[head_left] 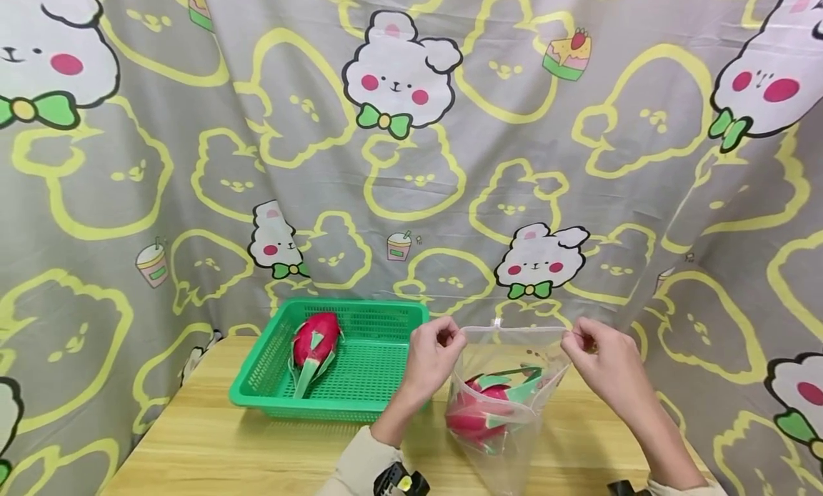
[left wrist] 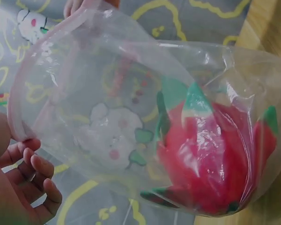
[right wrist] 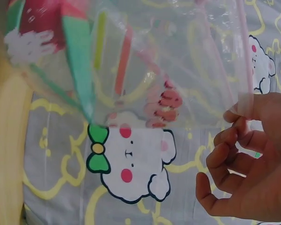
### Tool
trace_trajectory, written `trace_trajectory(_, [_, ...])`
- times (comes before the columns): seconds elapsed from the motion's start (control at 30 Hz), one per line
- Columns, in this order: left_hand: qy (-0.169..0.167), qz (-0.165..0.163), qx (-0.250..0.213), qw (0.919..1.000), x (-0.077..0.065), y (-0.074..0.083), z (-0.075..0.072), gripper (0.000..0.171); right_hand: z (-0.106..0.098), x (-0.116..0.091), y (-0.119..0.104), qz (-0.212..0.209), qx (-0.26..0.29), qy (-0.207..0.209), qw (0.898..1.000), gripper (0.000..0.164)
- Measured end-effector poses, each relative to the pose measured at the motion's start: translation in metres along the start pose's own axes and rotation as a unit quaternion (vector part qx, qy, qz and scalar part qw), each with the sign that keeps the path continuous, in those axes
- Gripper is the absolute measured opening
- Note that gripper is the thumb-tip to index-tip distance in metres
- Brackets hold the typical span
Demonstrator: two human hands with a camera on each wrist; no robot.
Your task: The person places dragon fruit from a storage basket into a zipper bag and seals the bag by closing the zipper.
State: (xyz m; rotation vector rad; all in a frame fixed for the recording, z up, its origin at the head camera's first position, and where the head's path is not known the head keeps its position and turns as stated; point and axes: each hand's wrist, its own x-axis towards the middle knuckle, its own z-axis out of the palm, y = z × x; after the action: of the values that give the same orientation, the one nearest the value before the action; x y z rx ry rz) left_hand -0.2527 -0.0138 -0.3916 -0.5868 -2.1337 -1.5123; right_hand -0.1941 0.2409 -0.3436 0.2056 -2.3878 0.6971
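A clear zip bag hangs upright above the table with its mouth spread open. My left hand pinches one top corner of the bag between thumb and fingers. At the opposite corner, my right hand pinches the rim the same way; the right wrist view shows the thumb and forefinger on the edge and the other fingers loosely bent. Low inside the bag lies a red dragon fruit with green-tipped scales, seen through the plastic. Another dragon fruit rests in the green basket, left of my hands.
The basket stands on a wooden table, toward its back left. A grey curtain printed with cartoon animals hangs behind the table and along both sides.
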Motion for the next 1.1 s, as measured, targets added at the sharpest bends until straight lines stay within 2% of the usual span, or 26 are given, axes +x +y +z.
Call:
trace_trajectory(0.1, [0.001,-0.009,0.007,0.9999,0.002,0.001,-0.001,0.029,0.000,0.002,-0.001,0.008,-0.009,-0.014,1.000,0.032])
trace_trajectory(0.2, [0.001,-0.015,0.008,0.9999,0.003,0.001,0.002,0.029,0.002,0.000,-0.003,0.021,-0.017,-0.044,0.999,0.033])
trace_trajectory(0.43, [0.016,-0.034,-0.016,0.9992,0.002,-0.004,0.012,0.028,0.012,-0.016,-0.002,0.068,-0.038,-0.120,0.990,0.039])
trace_trajectory(0.5, [0.023,-0.037,-0.021,0.9988,0.003,-0.003,0.014,0.028,0.014,-0.022,-0.001,0.090,-0.048,-0.151,0.983,0.044])
trace_trajectory(0.6, [0.038,-0.043,-0.027,0.9980,0.002,-0.003,0.017,0.030,0.017,-0.032,0.000,0.123,-0.043,-0.222,0.966,0.054])
trace_trajectory(0.67, [0.047,-0.045,-0.028,0.9975,0.002,-0.004,0.016,0.031,0.019,-0.038,-0.002,0.128,-0.021,-0.265,0.956,0.056])
trace_trajectory(0.73, [0.055,-0.044,-0.028,0.9971,0.003,-0.005,0.015,0.029,0.021,-0.040,-0.003,0.122,0.006,-0.288,0.950,0.056])
trace_trajectory(0.8, [0.066,-0.037,-0.025,0.9968,0.004,-0.007,0.013,0.027,0.019,-0.040,-0.003,0.108,0.019,-0.287,0.952,0.054])
trace_trajectory(0.87, [0.079,-0.038,-0.024,0.9959,0.006,-0.008,0.010,0.025,0.014,-0.037,-0.003,0.100,0.023,-0.268,0.958,0.050])
trace_trajectory(1.0, [0.106,-0.045,-0.011,0.9933,0.009,-0.008,0.004,0.025,-0.003,-0.025,-0.001,0.103,0.023,-0.240,0.965,0.042])
trace_trajectory(1.1, [0.092,-0.048,-0.001,0.9946,0.011,-0.006,0.002,0.024,-0.013,-0.017,-0.003,0.102,0.013,-0.238,0.966,0.039])
